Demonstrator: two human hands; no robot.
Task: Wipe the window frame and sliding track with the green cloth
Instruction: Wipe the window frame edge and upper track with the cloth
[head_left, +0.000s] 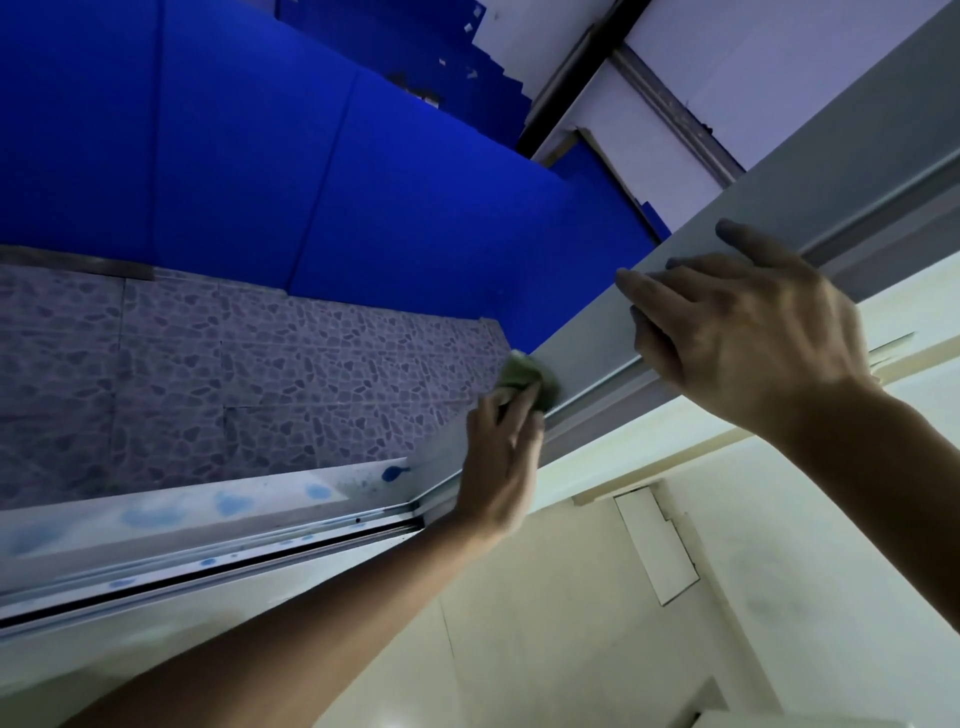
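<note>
While the sliding track (208, 564) lies low on the left, with blue spots on its ledge, it looks not yet wiped. I think it gets its turn later.

Next comes the left hand (501, 467). Its fingers are curled round the green cloth (522, 376), bunched into a small wad. The hand pushes the wad flat against the grey window frame (587, 338), near the groove that runs along it. A small wad is easy to press hard, so it can rub dirt off well.

On the right, the right hand (753, 332) rests on the same frame, a bit farther along and apart from the cloth. Its fingers are spread out and almost straight, and they hold nothing. I think it leans there to keep the person steady during the rubbing.
</note>
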